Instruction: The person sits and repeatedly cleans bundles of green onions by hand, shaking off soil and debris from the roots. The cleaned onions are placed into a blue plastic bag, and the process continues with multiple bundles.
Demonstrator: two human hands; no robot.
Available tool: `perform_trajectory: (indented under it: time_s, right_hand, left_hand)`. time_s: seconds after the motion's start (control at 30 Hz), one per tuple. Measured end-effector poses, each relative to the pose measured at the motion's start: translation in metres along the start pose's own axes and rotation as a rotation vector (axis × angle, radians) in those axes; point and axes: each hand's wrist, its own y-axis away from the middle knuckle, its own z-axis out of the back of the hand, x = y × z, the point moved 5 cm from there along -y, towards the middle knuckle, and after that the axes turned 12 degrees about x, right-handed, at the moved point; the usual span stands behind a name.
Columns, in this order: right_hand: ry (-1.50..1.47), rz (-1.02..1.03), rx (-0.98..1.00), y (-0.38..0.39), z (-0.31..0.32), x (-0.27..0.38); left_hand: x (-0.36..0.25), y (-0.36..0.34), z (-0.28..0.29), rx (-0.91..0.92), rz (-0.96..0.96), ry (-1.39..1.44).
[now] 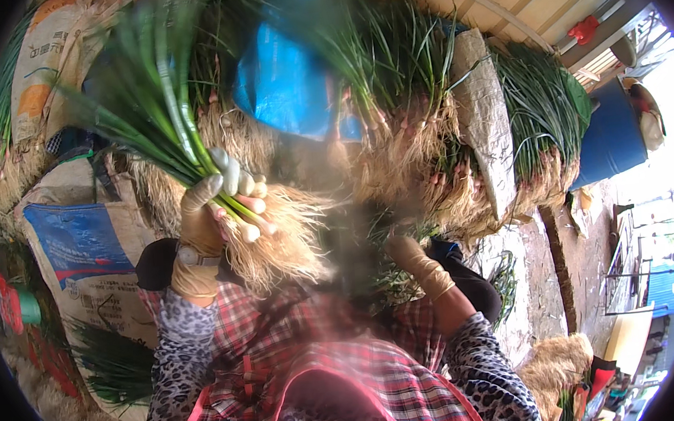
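Clearly, the left hand, in a tan glove, was raised in the left centre of the frame with its fingers closed tightly around a bunch of scallions. The grip was at the pale lower stems, just above the roots, which hung as a thick straw-coloured tuft to the right of and below the hand. The green leaves went up and to the left, toward the upper left of the frame, and they were blurred.

The right hand, also gloved, was lower, right of the centre. It pointed up toward the heap of scallions that filled the upper middle of the frame. Whether its fingers were open or closed I could not tell, because this part was blurred and dark.

Behind the heap a blue sheet showed in the upper centre. A grey stone slab leaned among the bundles at the upper right, and a blue barrel stood further right. Printed sacks were at the left edge. A plaid apron over leopard-print sleeves filled the bottom centre.
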Motion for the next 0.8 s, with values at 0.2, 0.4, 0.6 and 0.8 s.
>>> perform_trajectory:
  time_s: [0.2,0.4,0.6,0.8]
  right_hand:
    - [-2.343,-0.768,0.046,-0.1,-0.131,0.011]
    - [-2.801,-0.987,0.041,-0.156,-0.185,0.055]
    - [-2.888,-0.572,0.195,-0.151,-0.148,-0.023]
    - [-2.851,-0.075,-0.463,-0.141,-0.091,0.049]
  left_hand:
    - [0.049,0.003,0.011,-0.196,0.208,-0.205]
    - [0.038,-0.002,0.017,-0.295,0.197,-0.059]
    - [0.043,0.013,0.041,-0.465,0.274,-0.092]
    - [0.054,0.002,0.023,-0.384,0.406,-0.106]
